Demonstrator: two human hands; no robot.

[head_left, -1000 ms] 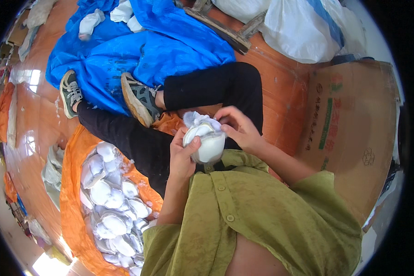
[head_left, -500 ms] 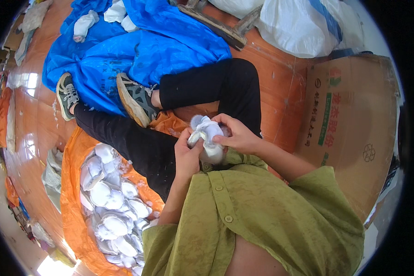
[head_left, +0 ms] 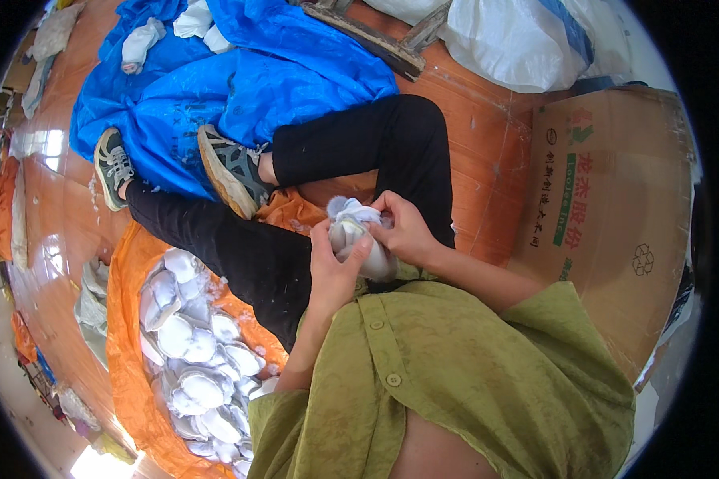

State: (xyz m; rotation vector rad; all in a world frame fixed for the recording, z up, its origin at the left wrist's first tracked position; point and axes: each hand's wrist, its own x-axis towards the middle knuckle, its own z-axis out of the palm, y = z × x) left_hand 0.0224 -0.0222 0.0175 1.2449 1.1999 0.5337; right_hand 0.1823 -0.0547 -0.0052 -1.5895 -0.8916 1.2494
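Both hands hold a white soft fabric piece [head_left: 379, 263] in front of my shirt, low over my lap. It looks folded or bunched, with an opening on top, and a pale fluffy tuft sticks out at its far left side; its exact kind I cannot make out. My left hand [head_left: 333, 267] grips its near left side, thumb pressed over the front. My right hand [head_left: 407, 230] pinches the upper right edge. To the left, an orange sack [head_left: 128, 343] lies spread with many white padded, rounded fabric pieces [head_left: 200, 391] heaped on it.
A blue plastic sheet [head_left: 295, 88] with several white bundles [head_left: 142, 44] lies beyond my feet. At the right stands a large cardboard box [head_left: 607, 207]. Near the top are a wooden stool [head_left: 367, 40] and white plastic sacks [head_left: 511, 48]. Bits of fluff dot the reddish floor.
The white fabric piece has been turned in my hands, so its folded opening shows more. My left thumb has shifted across its front. The view has moved slightly.
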